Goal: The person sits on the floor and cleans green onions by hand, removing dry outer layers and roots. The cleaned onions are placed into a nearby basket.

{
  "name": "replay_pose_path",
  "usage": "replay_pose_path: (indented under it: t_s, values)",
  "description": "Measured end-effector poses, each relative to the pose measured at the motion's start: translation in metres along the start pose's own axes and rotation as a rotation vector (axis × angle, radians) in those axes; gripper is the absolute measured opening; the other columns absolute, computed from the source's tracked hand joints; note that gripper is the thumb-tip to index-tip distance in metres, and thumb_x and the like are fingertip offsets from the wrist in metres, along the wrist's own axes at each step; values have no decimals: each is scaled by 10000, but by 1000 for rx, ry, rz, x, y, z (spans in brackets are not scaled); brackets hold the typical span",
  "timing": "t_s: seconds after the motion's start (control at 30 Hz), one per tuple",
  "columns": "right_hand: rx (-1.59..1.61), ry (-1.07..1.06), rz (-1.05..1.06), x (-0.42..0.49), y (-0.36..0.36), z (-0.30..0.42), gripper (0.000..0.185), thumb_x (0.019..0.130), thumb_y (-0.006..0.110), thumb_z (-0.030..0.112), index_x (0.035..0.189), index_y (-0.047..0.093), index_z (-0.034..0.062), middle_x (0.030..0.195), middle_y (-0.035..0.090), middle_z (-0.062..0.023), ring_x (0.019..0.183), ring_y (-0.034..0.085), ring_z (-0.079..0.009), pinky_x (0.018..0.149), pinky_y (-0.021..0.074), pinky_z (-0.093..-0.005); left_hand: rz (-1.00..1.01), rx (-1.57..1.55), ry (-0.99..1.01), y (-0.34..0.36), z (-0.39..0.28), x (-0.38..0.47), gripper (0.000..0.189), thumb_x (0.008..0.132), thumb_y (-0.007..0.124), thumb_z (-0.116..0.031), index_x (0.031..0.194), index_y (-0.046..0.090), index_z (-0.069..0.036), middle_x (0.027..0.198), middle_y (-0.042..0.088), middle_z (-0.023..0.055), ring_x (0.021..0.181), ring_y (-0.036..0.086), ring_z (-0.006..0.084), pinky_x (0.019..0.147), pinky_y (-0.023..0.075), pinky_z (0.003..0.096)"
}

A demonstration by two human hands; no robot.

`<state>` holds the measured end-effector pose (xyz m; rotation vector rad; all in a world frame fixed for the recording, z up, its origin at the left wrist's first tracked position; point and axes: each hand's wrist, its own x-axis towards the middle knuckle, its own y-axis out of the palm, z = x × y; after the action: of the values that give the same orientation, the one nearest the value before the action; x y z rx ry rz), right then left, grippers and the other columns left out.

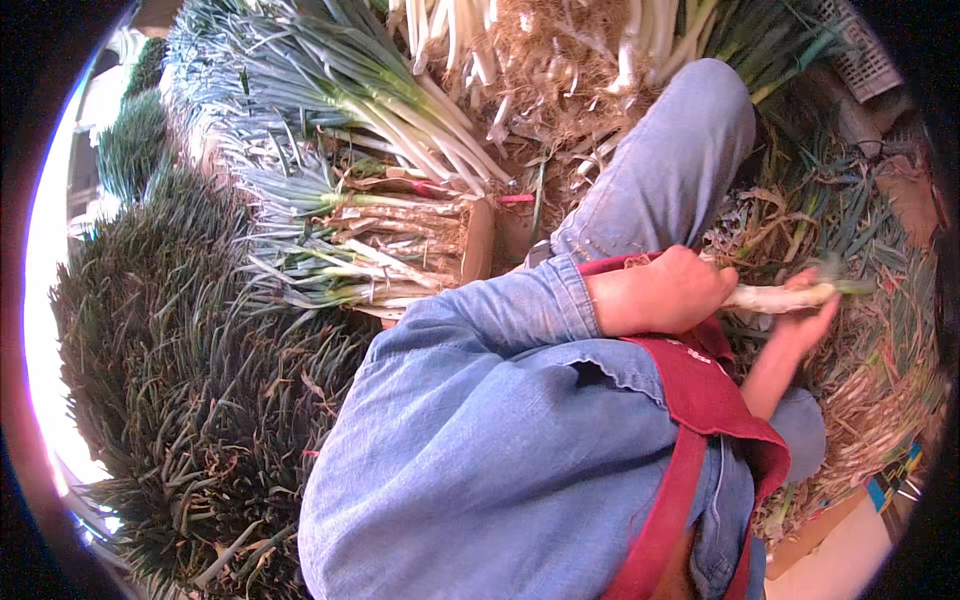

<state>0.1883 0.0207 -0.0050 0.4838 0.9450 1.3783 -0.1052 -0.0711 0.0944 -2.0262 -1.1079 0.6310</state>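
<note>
My left hand [667, 292] is closed around one end of a large green onion [772, 298]. The white shank runs rightward from that fist, and a short green part shows beyond it. Blurred by motion, my right hand [806, 315] curls its fingers about the stalk near where white turns green. Both hands are close in front of the red apron [705, 382], over a litter of stripped leaves [780, 225]. The end inside my left hand is hidden.
Cleaned green onions [420, 127] lie beyond my left arm, above unpeeled ones [405, 232] beside a brown block [476, 240]. Dark upright leaves [202, 360] fill the left. Rooted onions [555, 52] lie past my knee [705, 97]. A plastic crate [862, 60] stands upper right, a carton [825, 532] lower right.
</note>
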Motion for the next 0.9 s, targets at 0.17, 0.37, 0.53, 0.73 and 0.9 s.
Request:
replay_pose_path:
  t_s: [0.17, 0.37, 0.53, 0.73, 0.9]
  values:
    - [-463, -337, 135, 20, 172, 49, 578, 957, 496, 318, 1425, 340, 16, 1383, 469, -164, 1239, 479, -304, 1061, 385, -435, -399, -118, -117, -16, 30, -12, 226, 747, 686, -257, 866, 597, -87, 745, 649, 135, 719, 650, 365, 641, 522, 458]
    - [-757, -70, 1135, -4, 337, -8, 522, 919, 568, 217, 1354, 422, -32, 1352, 486, -148, 1270, 454, -251, 1087, 335, -395, -1385, -111, -408, -42, 139, -105, 240, 777, 693, -179, 955, 590, -56, 864, 629, 106, 729, 630, 269, 669, 520, 400]
    - [-1435, -355, 1176, -29, 336, -77, 468, 908, 607, 177, 1310, 482, -27, 1273, 553, -119, 1210, 508, -202, 1046, 378, -342, -1829, -493, -803, 19, 210, -266, 284, 932, 591, -211, 1132, 560, -13, 974, 594, 97, 724, 585, 214, 698, 527, 373]
    - [-1399, 55, 621, 8, 216, -50, 363, 931, 604, 232, 1207, 559, 1, 1090, 644, -76, 1055, 582, -130, 909, 458, -291, -1692, -913, -1705, 156, 237, -306, 468, 875, 629, -361, 1074, 588, 61, 957, 646, 177, 798, 635, 276, 714, 530, 429]
    - [-1264, 271, 327, 0, 119, -18, 352, 945, 579, 234, 1226, 555, 24, 1093, 643, -66, 1013, 600, -144, 860, 473, -289, -1600, -887, -1676, 171, 251, -290, 610, 875, 597, -469, 1102, 579, 97, 1017, 643, 181, 843, 632, 298, 728, 510, 409]
